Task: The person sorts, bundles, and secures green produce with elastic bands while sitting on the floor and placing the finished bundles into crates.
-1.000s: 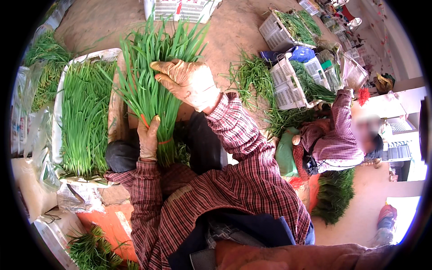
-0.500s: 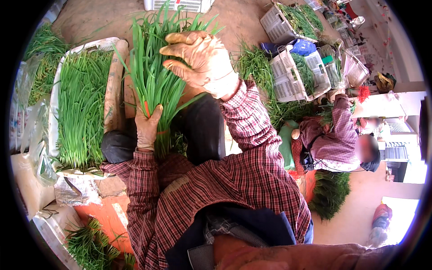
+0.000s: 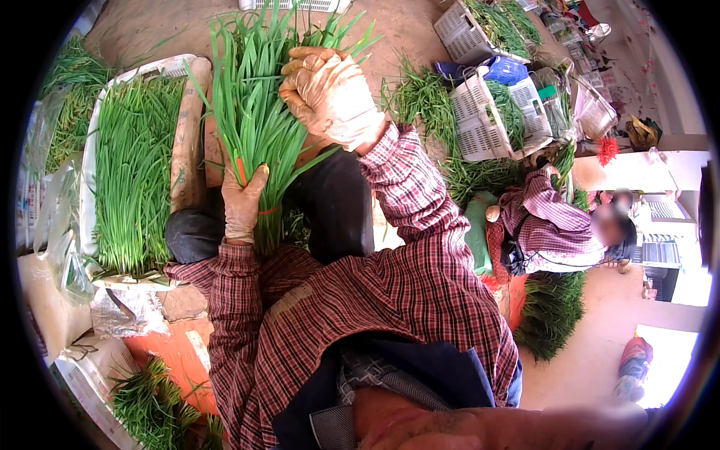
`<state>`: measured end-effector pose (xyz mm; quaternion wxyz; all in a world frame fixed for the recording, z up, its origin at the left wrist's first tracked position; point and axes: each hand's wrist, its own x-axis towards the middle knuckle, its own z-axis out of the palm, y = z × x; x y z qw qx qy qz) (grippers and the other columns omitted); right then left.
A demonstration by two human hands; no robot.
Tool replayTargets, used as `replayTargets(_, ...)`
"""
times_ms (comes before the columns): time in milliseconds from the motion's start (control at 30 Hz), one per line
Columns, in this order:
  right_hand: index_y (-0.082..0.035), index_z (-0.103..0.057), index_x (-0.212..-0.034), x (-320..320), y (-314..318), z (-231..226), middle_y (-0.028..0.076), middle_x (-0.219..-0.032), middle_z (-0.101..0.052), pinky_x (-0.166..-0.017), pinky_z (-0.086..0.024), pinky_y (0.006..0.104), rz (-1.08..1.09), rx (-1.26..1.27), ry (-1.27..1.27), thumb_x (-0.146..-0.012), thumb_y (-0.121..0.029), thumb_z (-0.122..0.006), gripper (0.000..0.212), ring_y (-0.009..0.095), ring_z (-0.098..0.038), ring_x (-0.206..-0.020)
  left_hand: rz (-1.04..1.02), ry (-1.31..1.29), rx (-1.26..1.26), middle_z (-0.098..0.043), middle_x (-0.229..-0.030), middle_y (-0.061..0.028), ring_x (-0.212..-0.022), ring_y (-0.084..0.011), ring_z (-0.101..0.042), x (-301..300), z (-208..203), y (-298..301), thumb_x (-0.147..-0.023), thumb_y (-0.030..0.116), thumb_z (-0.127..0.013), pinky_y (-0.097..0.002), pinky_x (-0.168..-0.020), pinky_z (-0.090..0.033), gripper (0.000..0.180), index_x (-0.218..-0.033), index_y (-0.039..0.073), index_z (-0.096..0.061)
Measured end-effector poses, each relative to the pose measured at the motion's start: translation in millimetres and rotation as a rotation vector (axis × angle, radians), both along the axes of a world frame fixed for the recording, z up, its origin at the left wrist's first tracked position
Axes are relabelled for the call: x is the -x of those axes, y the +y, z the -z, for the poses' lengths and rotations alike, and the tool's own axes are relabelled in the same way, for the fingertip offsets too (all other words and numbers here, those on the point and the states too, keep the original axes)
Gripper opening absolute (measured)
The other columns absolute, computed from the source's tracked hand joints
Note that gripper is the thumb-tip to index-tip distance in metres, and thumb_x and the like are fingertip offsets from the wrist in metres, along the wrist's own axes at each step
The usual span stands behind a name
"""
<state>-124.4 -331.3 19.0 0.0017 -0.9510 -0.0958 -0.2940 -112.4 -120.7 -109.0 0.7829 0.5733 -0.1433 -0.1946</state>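
Observation:
My gloved left hand is closed around a bunch of green chives, leaf tips pointing away from me. A red band circles the stems beside my wrist, and a small orange-red strip shows by my thumb. Over the right side of the leaves, my gloved right hand has its fingers curled in. Whether leaves are caught inside those fingers is hidden. Left of the bunch stands a long white crate packed with upright chives.
My dark-trousered knees flank the bunch. Loose greens lie right of my right hand, beside white crates. A co-worker in a checked shirt sits at the right. Plastic bags hang at the left; more greens lie lower left.
My right hand's fingers have curled in from being spread, and that hand has shifted slightly. My left hand keeps its hold on the chives. The co-worker's arm has come down.

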Motion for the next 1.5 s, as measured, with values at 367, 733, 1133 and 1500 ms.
replayTargets(367, -0.011, -0.069, -0.080, 12.4, 12.0, -26.9, 0.002, -0.100, -0.066, -0.095, -0.039, 0.0390, -0.158, -0.413, -0.021, -0.077, -0.031, -0.070, 0.020, 0.025, -0.056, -0.108, -0.001, -0.002, -0.013, -0.062, -0.105, -0.0029, -0.091, -0.0111, -0.057, -3.8, 0.2, -8.3, -0.086, 0.003, -0.063, -0.0267, -0.082, -0.047, 0.031, -0.116, 0.002, -0.055)
replayTargets(733, -0.023, -0.061, -0.120, 4.6, 29.5, -7.2, 0.001, -0.136, -0.048, -0.109, -0.023, 0.0449, 0.043, -0.149, 0.147, -0.076, -0.040, -0.069, 0.048, 0.023, -0.036, -0.131, 0.041, 0.044, -0.029, -0.063, -0.103, -0.0023, -0.089, -0.0109, -0.057, 1.7, -1.9, -3.0, -0.087, 0.005, -0.063, -0.0263, -0.080, -0.047, 0.030, -0.116, 0.003, -0.056)
replayTargets(1133, -0.018, -0.067, -0.089, 3.1, 22.6, 3.0, 0.001, -0.129, -0.055, -0.108, -0.026, 0.0436, -0.049, -0.332, 0.174, -0.074, -0.023, -0.068, 0.016, 0.023, -0.040, -0.130, 0.059, 0.017, -0.038, -0.063, -0.103, -0.0022, -0.088, -0.0107, -0.057, 1.1, 1.5, -2.4, -0.087, 0.006, -0.064, -0.0264, -0.081, -0.047, 0.028, -0.114, 0.002, -0.057)
replayTargets(1500, -0.015, -0.072, -0.086, 10.0, 8.8, -20.3, 0.003, -0.113, -0.064, -0.100, -0.037, 0.0381, -0.088, -0.600, -0.082, -0.075, -0.017, -0.074, 0.011, 0.023, -0.048, -0.121, 0.044, 0.062, -0.024, -0.063, -0.102, -0.0016, -0.088, -0.0106, -0.057, 2.6, 0.8, -9.5, -0.086, 0.004, -0.064, -0.0258, -0.080, -0.047, 0.029, -0.113, 0.004, -0.057)
